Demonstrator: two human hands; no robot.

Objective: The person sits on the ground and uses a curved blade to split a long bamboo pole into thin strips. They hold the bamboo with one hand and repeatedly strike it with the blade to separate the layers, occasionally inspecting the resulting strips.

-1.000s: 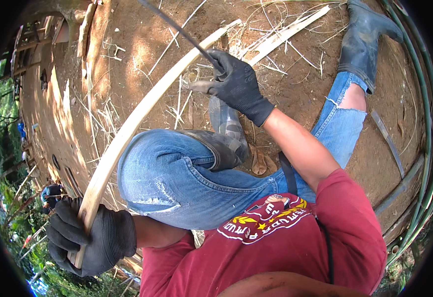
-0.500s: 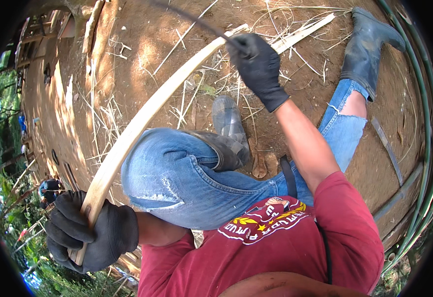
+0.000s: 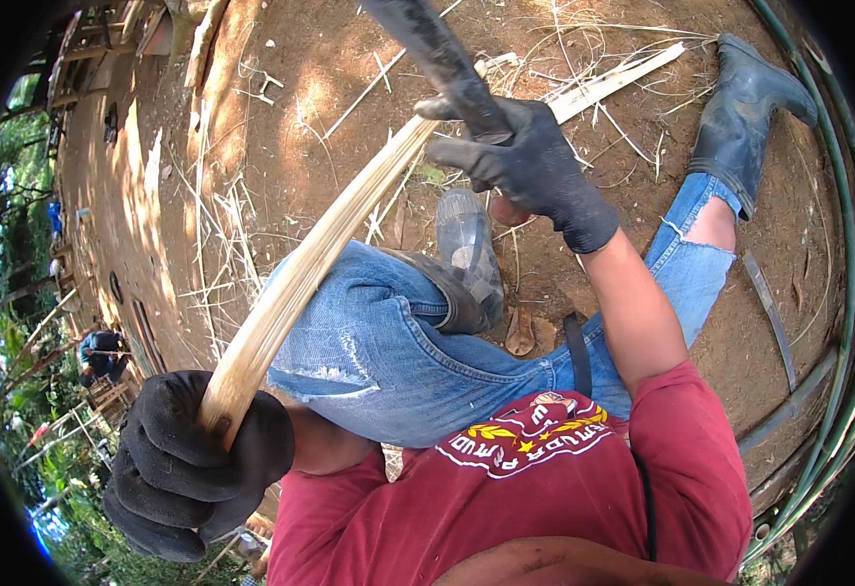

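your gloved left hand point(image 3: 198, 464) clamps the pale bamboo strip point(image 3: 320, 259) while your gloved right hand point(image 3: 525, 166) grips the dark blade point(image 3: 427, 44) against it.

Left hand point(image 3: 193, 464) fisted low; right hand point(image 3: 525, 161) clenched, outstretched.

Two gloved hands: left hand point(image 3: 198, 464), right hand point(image 3: 525, 166). One bamboo strip point(image 3: 320, 254). One dark blade point(image 3: 437, 54). Two rubber boots point(image 3: 750, 103).

The right hand point(image 3: 530, 166), with the dark blade point(image 3: 437, 54) in its grip, has come back from the far end of the bamboo strip point(image 3: 315, 259) toward the knee, nearer the camera.
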